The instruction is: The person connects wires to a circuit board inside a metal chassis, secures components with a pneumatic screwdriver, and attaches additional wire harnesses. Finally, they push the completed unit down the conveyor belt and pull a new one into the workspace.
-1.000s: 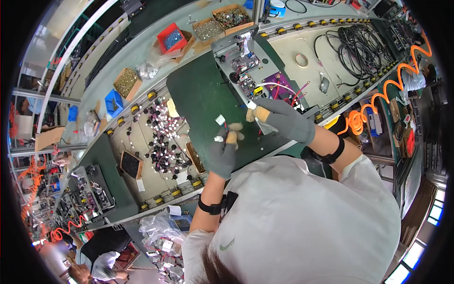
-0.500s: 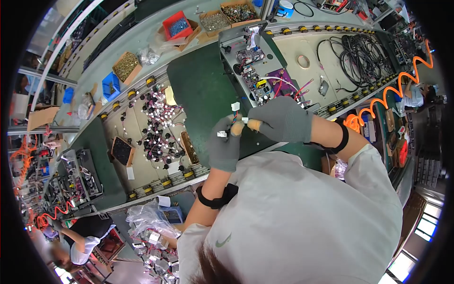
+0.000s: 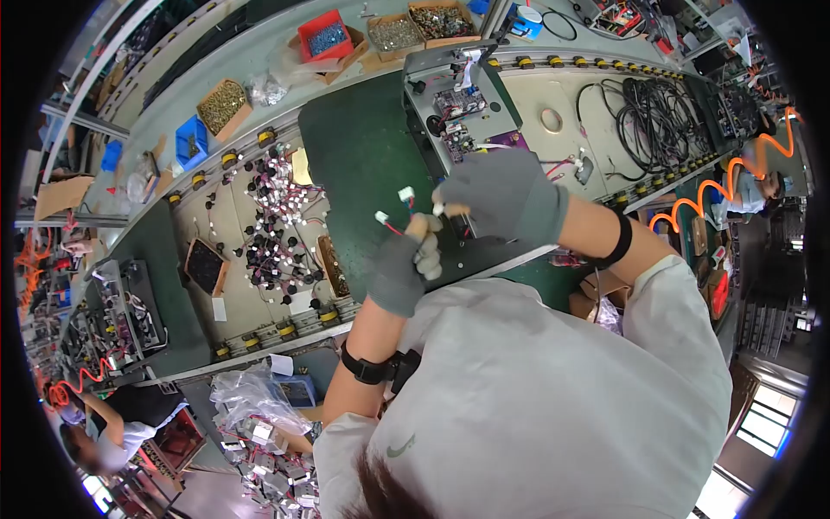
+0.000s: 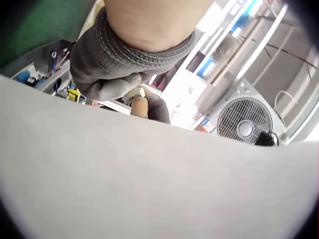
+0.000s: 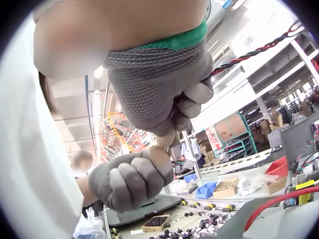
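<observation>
Both hands wear grey gloves with tan fingertips and nearly meet over the green mat point(image 3: 354, 156). My left hand point(image 3: 399, 268) grips thin coloured wires between thumb and curled fingers. From it stick out two white plug connectors, one upper point(image 3: 406, 195) and one to the left point(image 3: 381, 217). My right hand point(image 3: 506, 195) pinches a small white connector point(image 3: 438, 209), its fingertips close to the left thumb. In the right wrist view a twisted red-and-dark wire point(image 5: 259, 54) runs out of the right hand's curled fingers. The left wrist view is mostly covered by the shirt.
Behind the right hand stands a grey metal case point(image 3: 424, 95) with circuit boards. Left of the mat lies a heap of wired connectors point(image 3: 281, 225). A red bin point(image 3: 325, 39), a blue bin point(image 3: 191, 143) and screw boxes point(image 3: 225, 108) line the back; black cables point(image 3: 657, 121) lie right.
The hands came together from apart, bringing the right fingertips to the left thumb. Since then the left hand has tilted, fanning its two connectors leftward, and the right hand covers more of the case.
</observation>
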{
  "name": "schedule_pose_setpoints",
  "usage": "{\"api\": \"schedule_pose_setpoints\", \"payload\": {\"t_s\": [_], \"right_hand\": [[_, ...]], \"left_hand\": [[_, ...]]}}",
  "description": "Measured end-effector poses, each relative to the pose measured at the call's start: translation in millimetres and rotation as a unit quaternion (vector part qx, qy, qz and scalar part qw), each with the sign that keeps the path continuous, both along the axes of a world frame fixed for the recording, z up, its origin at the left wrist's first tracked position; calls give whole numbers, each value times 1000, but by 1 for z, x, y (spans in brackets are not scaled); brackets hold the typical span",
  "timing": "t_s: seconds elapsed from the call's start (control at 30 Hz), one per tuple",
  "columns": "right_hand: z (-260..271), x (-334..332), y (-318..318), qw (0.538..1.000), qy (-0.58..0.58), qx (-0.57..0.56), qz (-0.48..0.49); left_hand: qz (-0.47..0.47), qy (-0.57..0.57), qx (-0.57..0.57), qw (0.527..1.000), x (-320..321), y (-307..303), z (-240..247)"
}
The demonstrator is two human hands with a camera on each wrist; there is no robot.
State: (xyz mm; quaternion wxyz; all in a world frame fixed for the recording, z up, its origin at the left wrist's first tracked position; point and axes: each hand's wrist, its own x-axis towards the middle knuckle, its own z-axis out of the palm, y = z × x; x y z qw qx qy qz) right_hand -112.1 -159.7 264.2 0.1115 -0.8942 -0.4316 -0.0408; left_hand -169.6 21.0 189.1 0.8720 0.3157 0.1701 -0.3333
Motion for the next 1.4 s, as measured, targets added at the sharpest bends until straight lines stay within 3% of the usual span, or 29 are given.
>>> {"api": "schedule_pose_setpoints", "payload": {"t_s": [0.13,0.2,0.33,0.47,0.5,0.6,0.63,0.7,0.77,0.9,1.03,1.17,1.23,1.4], "right_hand": [[-2,64,-43,989,-13,-22,-144],[-5,92,-57,960,58,-140,-237],[-46,122,-83,947,89,-182,-249],[-72,133,-88,940,122,-195,-250],[-77,135,-87,943,120,-196,-239],[-84,141,-80,948,106,-209,-216],[-83,141,-75,948,95,-225,-204],[-78,140,-66,948,82,-240,-193],[-76,140,-61,947,71,-256,-181],[-76,140,-48,954,79,-257,-136],[-77,141,-41,951,53,-288,-103],[-71,143,-32,950,37,-303,-72],[-67,146,-23,921,88,-373,-73],[-72,148,-26,936,37,-334,-105]], "left_hand": [[98,-48,130,985,-4,25,-47],[108,-51,239,964,-5,45,-70],[168,57,417,891,-15,117,-162],[215,111,511,825,-44,186,-246],[214,136,557,791,-47,192,-249],[162,192,587,770,-55,201,-254],[165,193,588,768,-55,200,-254],[254,173,502,808,-56,191,-253],[250,146,512,809,-50,171,-232],[193,8,448,873,-39,136,-201],[209,-37,394,894,-33,119,-190],[195,-43,404,893,-35,123,-195],[201,-29,394,896,-38,129,-204],[192,-11,410,892,-41,127,-206]]}}
